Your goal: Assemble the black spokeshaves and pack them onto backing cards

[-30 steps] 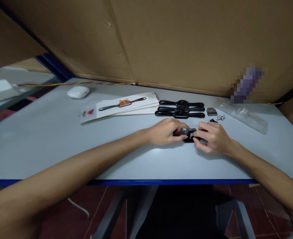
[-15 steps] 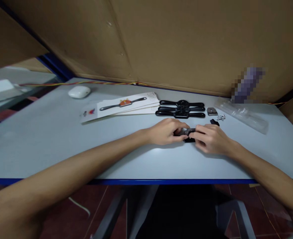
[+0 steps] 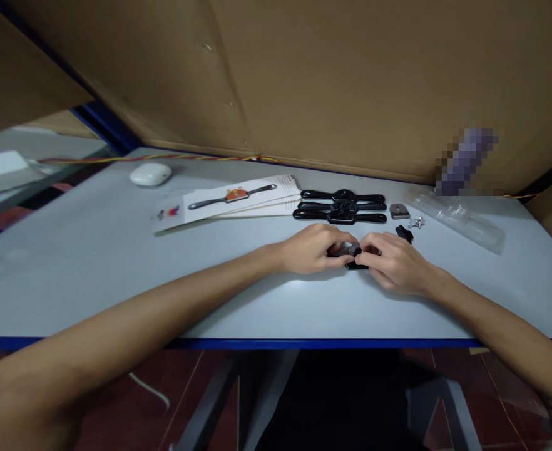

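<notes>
Grey table (image 3: 116, 263): black tool (image 3: 351, 255) pinched between left hand (image 3: 311, 248), right hand (image 3: 393, 263).

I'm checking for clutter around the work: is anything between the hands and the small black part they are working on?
Nothing visible. The left hand and right hand both already grip the black part on the table. The black tools, the screws and the plate lie behind, apart from the hands.

The right hand (image 3: 398, 266) slid left, covering more of the black tool (image 3: 351, 255).
</notes>
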A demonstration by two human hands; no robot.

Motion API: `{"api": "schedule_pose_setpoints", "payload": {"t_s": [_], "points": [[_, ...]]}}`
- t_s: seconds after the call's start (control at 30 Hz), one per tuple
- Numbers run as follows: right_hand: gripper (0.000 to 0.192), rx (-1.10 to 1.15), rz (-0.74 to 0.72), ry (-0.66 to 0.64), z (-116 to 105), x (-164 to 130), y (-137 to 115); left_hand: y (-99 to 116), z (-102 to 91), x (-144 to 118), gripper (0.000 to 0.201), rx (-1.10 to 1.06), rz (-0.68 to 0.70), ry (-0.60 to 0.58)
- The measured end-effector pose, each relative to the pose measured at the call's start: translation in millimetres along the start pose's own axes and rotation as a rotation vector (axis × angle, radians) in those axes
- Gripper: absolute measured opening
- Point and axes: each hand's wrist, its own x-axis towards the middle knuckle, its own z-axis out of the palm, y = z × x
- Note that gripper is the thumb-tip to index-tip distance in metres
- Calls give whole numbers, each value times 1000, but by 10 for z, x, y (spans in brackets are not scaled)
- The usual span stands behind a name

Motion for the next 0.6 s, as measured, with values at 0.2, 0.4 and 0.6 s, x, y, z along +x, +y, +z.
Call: {"api": "schedule_pose_setpoints", "payload": {"t_s": [0.2,0.4,0.6], "points": [[18,-5,-30,56,4,27,-18,-12,8,-6,39,9,-6,5],[35,-29,-67,65,51,23,-9,-5,2,-10,37,9,-12,5],[34,-37,-80,87,21,15,17,-6,-2,-8,37,-2,1,12]]}}
